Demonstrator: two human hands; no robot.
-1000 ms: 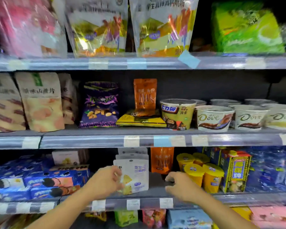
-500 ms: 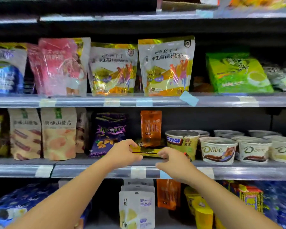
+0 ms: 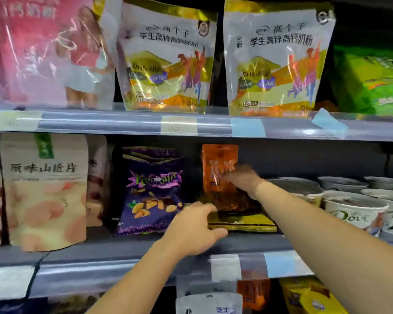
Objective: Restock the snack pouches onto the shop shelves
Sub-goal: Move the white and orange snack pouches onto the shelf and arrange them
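Observation:
On the middle shelf (image 3: 127, 248) several flat yellow pouches (image 3: 247, 224) lie stacked, with a dark orange pouch (image 3: 235, 203) lying on top. My left hand (image 3: 194, 228) grips the left end of that stack, thumb below and fingers above. An orange pouch (image 3: 216, 164) stands upright behind. My right hand (image 3: 242, 179) is blurred and reaches in over the stack, its fingers against the front of the standing orange pouch. Whether it grips the pouch is unclear.
A purple snack bag (image 3: 151, 191) stands just left of the stack, beige pouches (image 3: 44, 191) further left. White Dove cups (image 3: 352, 210) crowd the right. Large milk-powder bags (image 3: 277, 62) fill the shelf above. White and orange pouches (image 3: 210, 301) show on the shelf below.
The view has moved closer to the middle shelf. My right hand left the yellow stack's right end and rose to the standing orange pouch. My left hand stays on the stack's left end.

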